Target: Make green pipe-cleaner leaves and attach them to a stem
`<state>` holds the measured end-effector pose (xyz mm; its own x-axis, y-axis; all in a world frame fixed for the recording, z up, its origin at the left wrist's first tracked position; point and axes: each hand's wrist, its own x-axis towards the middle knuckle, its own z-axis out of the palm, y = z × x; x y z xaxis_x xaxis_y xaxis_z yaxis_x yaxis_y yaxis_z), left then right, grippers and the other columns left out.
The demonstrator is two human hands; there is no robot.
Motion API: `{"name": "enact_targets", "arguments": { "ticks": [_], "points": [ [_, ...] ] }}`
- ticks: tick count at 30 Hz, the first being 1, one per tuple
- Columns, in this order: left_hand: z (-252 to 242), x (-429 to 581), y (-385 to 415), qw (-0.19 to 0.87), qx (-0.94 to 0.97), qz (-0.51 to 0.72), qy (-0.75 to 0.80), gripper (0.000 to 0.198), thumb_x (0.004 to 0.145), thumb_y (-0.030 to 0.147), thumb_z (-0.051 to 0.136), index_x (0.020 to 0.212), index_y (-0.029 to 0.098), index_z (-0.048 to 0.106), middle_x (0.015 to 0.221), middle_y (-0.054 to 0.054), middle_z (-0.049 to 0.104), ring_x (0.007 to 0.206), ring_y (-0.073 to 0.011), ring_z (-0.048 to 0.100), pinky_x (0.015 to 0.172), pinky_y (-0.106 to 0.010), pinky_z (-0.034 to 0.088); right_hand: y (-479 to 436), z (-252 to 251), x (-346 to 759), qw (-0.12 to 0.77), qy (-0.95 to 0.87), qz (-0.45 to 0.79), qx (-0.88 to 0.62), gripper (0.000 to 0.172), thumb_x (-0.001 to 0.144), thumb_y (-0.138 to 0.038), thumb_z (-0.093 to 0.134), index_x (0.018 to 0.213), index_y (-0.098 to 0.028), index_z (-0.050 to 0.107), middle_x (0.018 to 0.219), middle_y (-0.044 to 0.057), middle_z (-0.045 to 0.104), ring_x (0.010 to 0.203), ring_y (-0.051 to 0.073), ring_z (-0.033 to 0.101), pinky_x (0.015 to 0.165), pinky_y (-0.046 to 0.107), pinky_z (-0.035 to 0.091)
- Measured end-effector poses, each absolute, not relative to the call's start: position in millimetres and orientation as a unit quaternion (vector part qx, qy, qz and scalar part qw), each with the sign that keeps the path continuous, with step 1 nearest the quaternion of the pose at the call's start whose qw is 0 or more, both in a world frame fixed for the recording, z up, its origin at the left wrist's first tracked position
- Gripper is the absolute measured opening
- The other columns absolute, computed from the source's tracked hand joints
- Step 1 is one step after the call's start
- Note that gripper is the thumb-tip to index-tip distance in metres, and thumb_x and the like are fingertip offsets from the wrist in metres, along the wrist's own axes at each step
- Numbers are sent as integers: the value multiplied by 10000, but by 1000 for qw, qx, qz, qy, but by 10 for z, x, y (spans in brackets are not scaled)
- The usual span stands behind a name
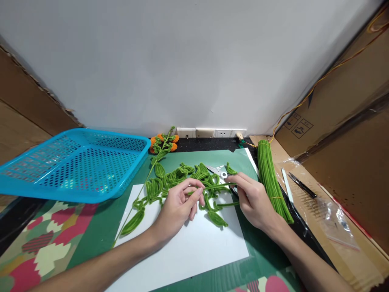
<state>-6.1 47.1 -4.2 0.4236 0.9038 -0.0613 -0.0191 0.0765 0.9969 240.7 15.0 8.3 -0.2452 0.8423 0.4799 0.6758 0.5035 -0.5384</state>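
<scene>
A green pipe cleaner stretches between my two hands above a white sheet. My left hand pinches one end between thumb and fingers. My right hand grips the other end, its fingers curled. Behind and beneath them lies a heap of bent green pipe-cleaner pieces. A leaf shape made of the same fuzzy stems rests on the sheet between the hands. Scissors lie just beyond my right hand, partly hidden by it and the green pieces.
At left stands a blue perforated basket. A green stem with orange flowers lies at the back. To the right are a tied bundle of green pipe cleaners, a white-handled tool, black tweezers and a clear plastic bag. Cardboard flanks both sides.
</scene>
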Motion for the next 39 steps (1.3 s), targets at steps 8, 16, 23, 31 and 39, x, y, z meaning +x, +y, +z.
{"name": "enact_targets", "arguments": {
  "ticks": [8, 16, 23, 31, 39],
  "points": [
    [-36, -61, 473, 642, 560, 368, 372, 362, 1061, 503, 613, 1224, 181, 584, 817, 20, 686, 418, -41, 509, 385, -167, 292, 136, 82, 2369, 384, -773, 104, -494, 303, 1049, -113, 476, 1296, -198, 630, 1029, 59, 722, 791, 171, 669, 701, 287, 491],
    [-39, -51, 444, 652, 566, 346, 367, 370, 1057, 522, 624, 1027, 153, 638, 829, -11, 710, 448, -31, 514, 391, -156, 298, 112, 58, 2435, 495, -687, 195, -494, 337, 1102, -203, 406, 1361, -248, 618, 824, -17, 551, 631, 142, 489, 600, 286, 398],
    [-51, -72, 442, 643, 596, 315, 363, 418, 1052, 537, 638, 956, 137, 716, 844, -14, 686, 478, -22, 527, 414, -157, 323, 73, 161, 2364, 442, -710, 354, -418, 358, 1167, -403, 383, 1399, -270, 620, 908, 8, 589, 781, 166, 538, 717, 311, 438],
    [-42, -65, 435, 648, 585, 322, 367, 416, 1056, 575, 609, 960, 171, 623, 772, 28, 618, 465, -37, 494, 408, -157, 334, 50, 166, 2286, 384, -699, 483, -361, 492, 1161, -546, 363, 1436, -239, 631, 870, 4, 610, 748, 159, 550, 770, 333, 463],
    [-51, -79, 427, 643, 599, 302, 370, 447, 1055, 604, 594, 908, 182, 603, 635, 71, 470, 473, -51, 406, 423, -162, 311, 15, 162, 2186, 344, -592, 670, -286, 699, 1121, -705, 273, 1375, -168, 642, 797, 9, 634, 599, 130, 567, 681, 322, 509]
  ]
}}
